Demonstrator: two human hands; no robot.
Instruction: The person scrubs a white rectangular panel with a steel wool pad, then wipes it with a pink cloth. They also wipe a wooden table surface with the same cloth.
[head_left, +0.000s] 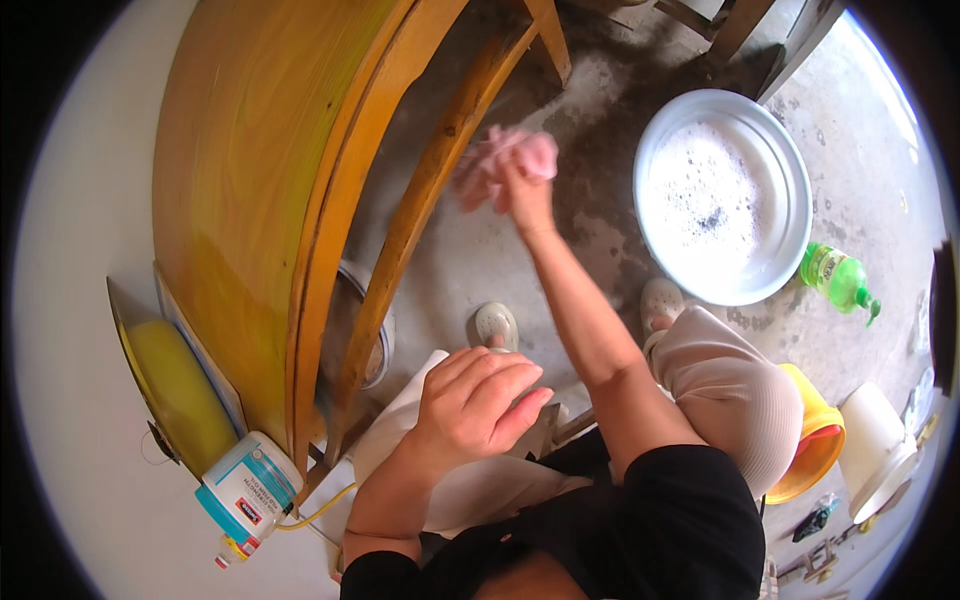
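In my right hand (526, 191) is a bunched pink cloth (499, 161), its edges blurred, close beside the lower rail (442, 150) of a yellow wooden table (255, 150). My left hand (480, 405) hangs over my lap with its fingers loosely curved and nothing in it. To the right of the cloth, a pale blue basin (784, 187) stands on the floor with white suds (705, 195) and a dark patch in them. A green pump bottle (836, 277) lies against the concrete beside the basin.
A white plastic jar with a teal lid (251, 484) sits at the table's near end. Under the table stands a round metal-rimmed container (388, 337). A yellow bucket (817, 442) and a white container (874, 442) are right of my knee. Wooden furniture legs (739, 30) rise beyond the basin.
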